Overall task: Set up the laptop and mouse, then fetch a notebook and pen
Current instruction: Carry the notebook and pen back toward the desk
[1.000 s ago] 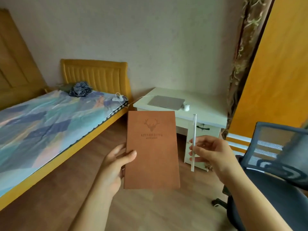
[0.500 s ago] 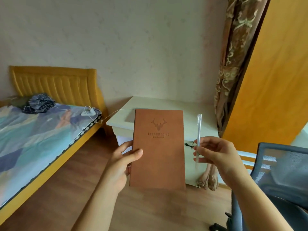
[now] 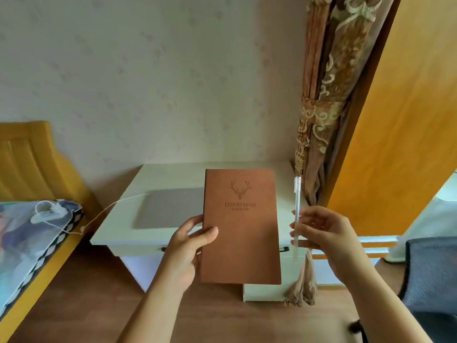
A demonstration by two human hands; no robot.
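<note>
My left hand (image 3: 188, 246) grips the left edge of a brown notebook (image 3: 241, 229) with a deer head stamped on its cover, held upright in front of me. My right hand (image 3: 321, 231) pinches a clear white pen (image 3: 296, 206), which points straight up just right of the notebook. Behind them stands a white desk (image 3: 118, 229) with a closed grey laptop (image 3: 170, 206) lying flat on it. The notebook hides the laptop's right part and the desk's middle. No mouse is visible.
A bed with a patterned cover (image 3: 22, 233) and yellow headboard (image 3: 29, 159) lies to the left, with a white charger (image 3: 47, 212) whose cable runs to the laptop. A tied curtain (image 3: 319, 120), an orange door panel (image 3: 400, 120) and a dark mesh chair (image 3: 430, 273) stand to the right.
I have moved closer to the desk and turned right, so the bed slid out to the left. Both hands keep the notebook and pen in the same hold.
</note>
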